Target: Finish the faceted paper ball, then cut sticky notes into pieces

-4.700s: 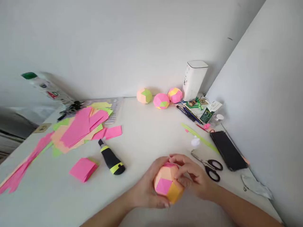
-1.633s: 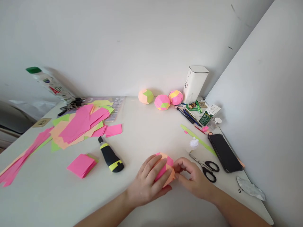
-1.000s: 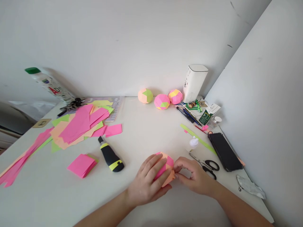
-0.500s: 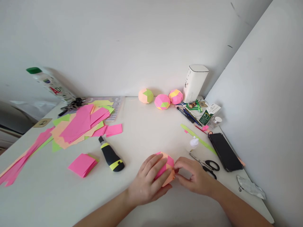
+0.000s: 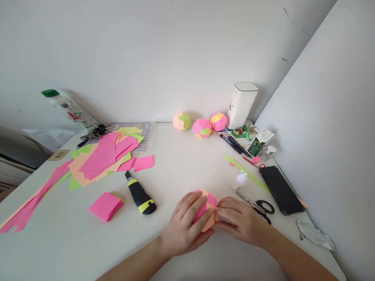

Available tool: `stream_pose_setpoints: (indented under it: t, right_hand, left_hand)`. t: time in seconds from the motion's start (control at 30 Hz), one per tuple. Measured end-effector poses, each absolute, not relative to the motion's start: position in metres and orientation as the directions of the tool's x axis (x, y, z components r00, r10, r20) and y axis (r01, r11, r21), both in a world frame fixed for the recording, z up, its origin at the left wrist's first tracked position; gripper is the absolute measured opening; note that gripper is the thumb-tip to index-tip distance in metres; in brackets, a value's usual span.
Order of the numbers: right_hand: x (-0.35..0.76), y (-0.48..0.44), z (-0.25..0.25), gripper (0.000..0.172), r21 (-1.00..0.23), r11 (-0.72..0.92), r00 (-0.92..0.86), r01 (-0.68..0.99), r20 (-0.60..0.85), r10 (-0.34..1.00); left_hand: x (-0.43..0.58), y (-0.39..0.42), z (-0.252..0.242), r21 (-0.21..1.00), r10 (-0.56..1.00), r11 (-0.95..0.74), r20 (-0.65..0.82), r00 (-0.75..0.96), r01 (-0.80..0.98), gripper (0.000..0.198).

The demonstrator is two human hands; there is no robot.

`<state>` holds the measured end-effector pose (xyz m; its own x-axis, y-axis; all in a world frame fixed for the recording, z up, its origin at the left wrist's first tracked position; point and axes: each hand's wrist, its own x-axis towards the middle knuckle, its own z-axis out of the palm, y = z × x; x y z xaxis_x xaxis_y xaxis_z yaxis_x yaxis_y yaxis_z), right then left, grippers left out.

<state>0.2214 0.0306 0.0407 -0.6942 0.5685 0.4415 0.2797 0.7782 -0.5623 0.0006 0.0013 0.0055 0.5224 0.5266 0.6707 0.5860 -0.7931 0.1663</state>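
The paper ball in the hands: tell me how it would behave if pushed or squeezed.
The paper ball is probably light for its size, as its facets look like thin coloured paper. Nearly round, it may roll if pushed, though flat facets could slow it. Its papery faces might dent if the left hand squeezed hard.

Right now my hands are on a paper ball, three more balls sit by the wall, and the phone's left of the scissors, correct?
Not quite: the head view shows the phone right, not left, of the scissors. The rest stands: left hand and right hand on a paper ball, three more balls by the wall.
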Motion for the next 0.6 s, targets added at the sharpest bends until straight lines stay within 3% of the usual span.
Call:
stream_pose_setpoints:
  t: [0.27, 0.6]
  right_hand:
    - [0.2199, 0.0323, 0.0452, 0.011, -0.534, 0.8, -0.699, 0.273, 0.462, 0.546]
    - [0.2148, 0.0246, 0.0373, 0.021, -0.271, 0.881, -0.611, 0.387, 0.641, 0.465]
  left_hand:
    - [-0.0003, 0.0025, 0.0055, 0.193, 0.544, -0.788, 0.665, 0.512, 0.585, 0.048]
    - [0.0001, 0.0014, 0.0054, 0.245, 0.588, -0.757, 0.658, 0.47, 0.605, 0.048]
